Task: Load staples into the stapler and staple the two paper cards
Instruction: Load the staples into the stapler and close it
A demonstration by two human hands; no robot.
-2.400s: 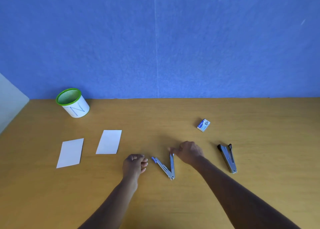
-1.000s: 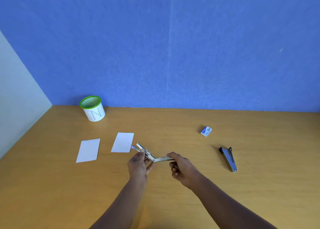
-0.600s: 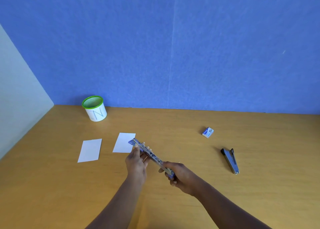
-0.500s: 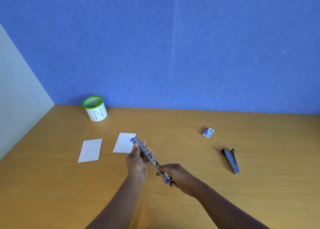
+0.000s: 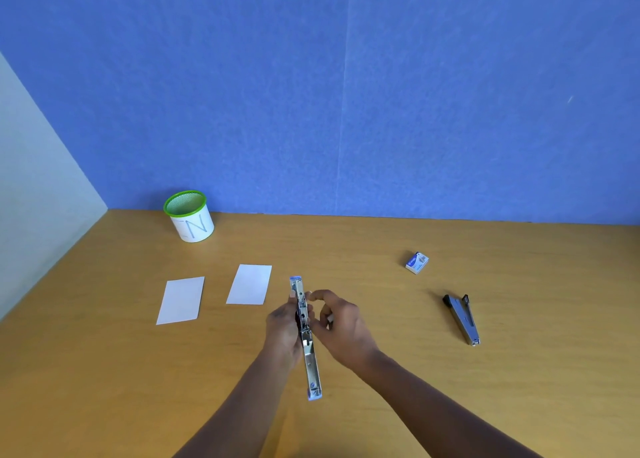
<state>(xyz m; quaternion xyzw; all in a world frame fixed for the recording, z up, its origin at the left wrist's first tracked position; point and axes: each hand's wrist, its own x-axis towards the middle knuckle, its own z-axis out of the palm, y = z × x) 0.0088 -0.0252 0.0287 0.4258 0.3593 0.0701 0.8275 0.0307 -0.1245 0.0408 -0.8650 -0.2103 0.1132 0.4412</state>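
A silver stapler (image 5: 309,357) is swung fully open into one long straight bar, held above the table and pointing away from me. My left hand (image 5: 282,329) grips it around the middle from the left. My right hand (image 5: 341,322) is at its right side, thumb and forefinger curled at the upper half; whether they pinch a staple strip is too small to tell. Two white paper cards lie flat side by side on the table, the left card (image 5: 180,300) and the right card (image 5: 249,284). A small blue-and-white staple box (image 5: 417,262) sits at the right.
A second stapler (image 5: 463,319), black and silver, lies shut on the wooden table (image 5: 104,371) at the right. A white mesh cup with a green rim (image 5: 190,220) stands at the back left against the blue wall. A pale side wall borders the table's left.
The stapler was lifted off the table, unfolded from a V into a straight bar and turned to point away from me. My right hand slid from its near end up to the middle.
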